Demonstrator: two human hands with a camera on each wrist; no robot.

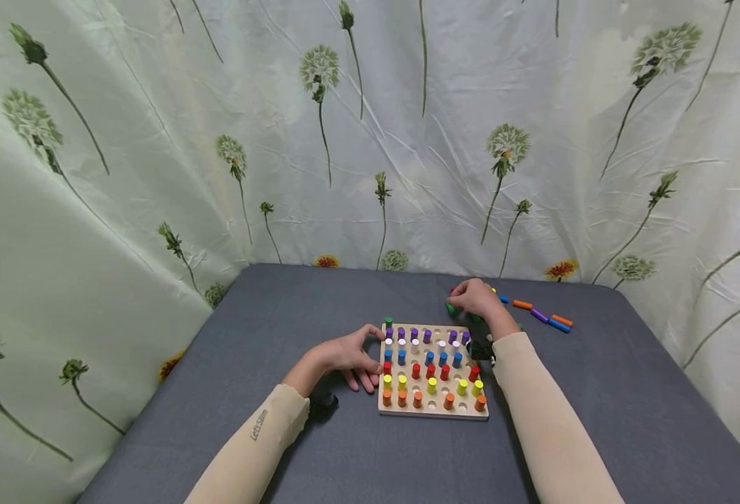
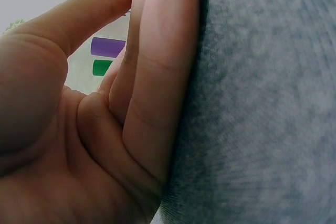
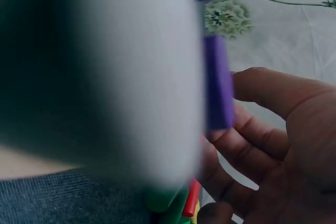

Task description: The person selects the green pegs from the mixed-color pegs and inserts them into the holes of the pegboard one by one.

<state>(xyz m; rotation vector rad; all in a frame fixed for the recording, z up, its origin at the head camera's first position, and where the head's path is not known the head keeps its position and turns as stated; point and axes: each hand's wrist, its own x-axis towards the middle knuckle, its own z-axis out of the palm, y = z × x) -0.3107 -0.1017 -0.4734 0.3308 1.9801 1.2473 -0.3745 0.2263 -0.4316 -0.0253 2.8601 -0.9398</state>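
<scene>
A light wooden pegboard [image 1: 433,411] lies on the table with rows of purple, white, blue, red, yellow and orange pegs. One green peg [image 1: 388,322] stands at its far left corner. My left hand [image 1: 347,352] rests beside the board, thumb and fingers spread, fingertips touching its left edge. In the left wrist view, a purple peg [image 2: 107,47] shows between thumb and fingers. Beyond the board's far right side, my right hand [image 1: 475,297] pinches a green peg [image 1: 450,308] at its fingertips. In the right wrist view, blurred pegs in front hide those fingertips.
Loose pegs lie along the far right of the table, among them an orange peg [image 1: 523,304], a purple peg [image 1: 540,316] and a blue peg [image 1: 559,325]. More green pegs lie under the right hand. A flowered curtain [image 1: 407,140] hangs behind the grey table [image 1: 269,308].
</scene>
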